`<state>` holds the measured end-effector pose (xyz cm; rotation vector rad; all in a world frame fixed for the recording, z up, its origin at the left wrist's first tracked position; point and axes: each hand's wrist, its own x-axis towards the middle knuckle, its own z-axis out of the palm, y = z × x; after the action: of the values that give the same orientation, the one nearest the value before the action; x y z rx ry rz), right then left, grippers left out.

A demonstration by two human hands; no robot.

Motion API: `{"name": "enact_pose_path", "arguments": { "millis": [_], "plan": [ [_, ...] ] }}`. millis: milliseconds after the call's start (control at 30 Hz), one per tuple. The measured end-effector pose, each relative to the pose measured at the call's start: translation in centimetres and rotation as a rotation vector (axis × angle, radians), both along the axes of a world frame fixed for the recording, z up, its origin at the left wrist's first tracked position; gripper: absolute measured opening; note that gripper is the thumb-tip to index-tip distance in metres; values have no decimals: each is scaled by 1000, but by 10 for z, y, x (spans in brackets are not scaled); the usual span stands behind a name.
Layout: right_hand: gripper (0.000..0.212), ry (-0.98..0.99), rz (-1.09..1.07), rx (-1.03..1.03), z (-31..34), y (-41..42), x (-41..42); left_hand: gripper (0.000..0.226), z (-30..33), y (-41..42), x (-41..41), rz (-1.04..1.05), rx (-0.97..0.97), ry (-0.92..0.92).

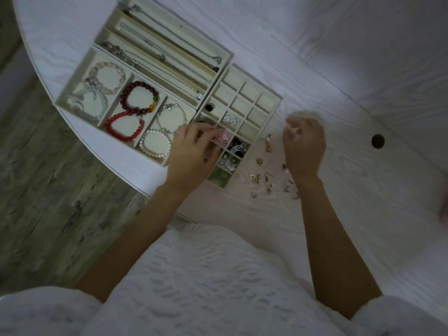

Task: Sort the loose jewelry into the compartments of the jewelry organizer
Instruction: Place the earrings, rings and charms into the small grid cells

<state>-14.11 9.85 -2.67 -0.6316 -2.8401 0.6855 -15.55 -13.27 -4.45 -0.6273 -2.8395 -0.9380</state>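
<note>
The cream grid tray (271, 99) of the jewelry organizer has many small compartments; the near ones hold earrings, a pink piece (222, 138) and dark pieces (238, 146). My left hand (191, 149) lies over the tray's near left compartments, its fingers stretched toward the pink piece and holding nothing that I can see. Loose earrings (263, 169) are scattered on the white table right of the tray. My right hand (304, 144) hovers over them, blurred, with fingertips curled together on a small earring.
A bracelet tray (61, 99) with red, pink and pearl bracelets sits at the left. A necklace tray (226, 57) with chains sits behind it. The table (339, 69) has a round cable hole (378, 141) at the right. Its curved edge drops to a wooden floor (48, 190).
</note>
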Motion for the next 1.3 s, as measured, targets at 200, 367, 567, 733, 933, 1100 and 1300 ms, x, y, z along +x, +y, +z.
{"name": "enact_pose_path", "arguments": {
  "millis": [200, 367, 567, 733, 933, 1100, 1300],
  "plan": [
    [19, -250, 32, 140, -18, 27, 7, 49, 2, 26, 6, -168, -99, -75],
    [13, -195, 59, 196, -13, 20, 10, 49, 5, 28, 1, -149, -62, -112],
    [12, -82, 95, 146, -17, 21, 16, 34, 4, 20, 1, -106, -6, -38],
    [18, 86, 32, -252, 2, 5, 7, 30, 0, -3, -10, 76, -3, -64],
    [16, 17, 377, -389, 35, -48, -41, 28, -3, -29, -22, 203, -8, -136],
    [5, -37, 520, -253, 10, -75, -65, 31, -1, -28, -23, 235, 66, -196],
    [11, -39, 510, -225, -3, -78, -69, 33, 1, -27, -21, 248, 78, -205]
  ]
}}
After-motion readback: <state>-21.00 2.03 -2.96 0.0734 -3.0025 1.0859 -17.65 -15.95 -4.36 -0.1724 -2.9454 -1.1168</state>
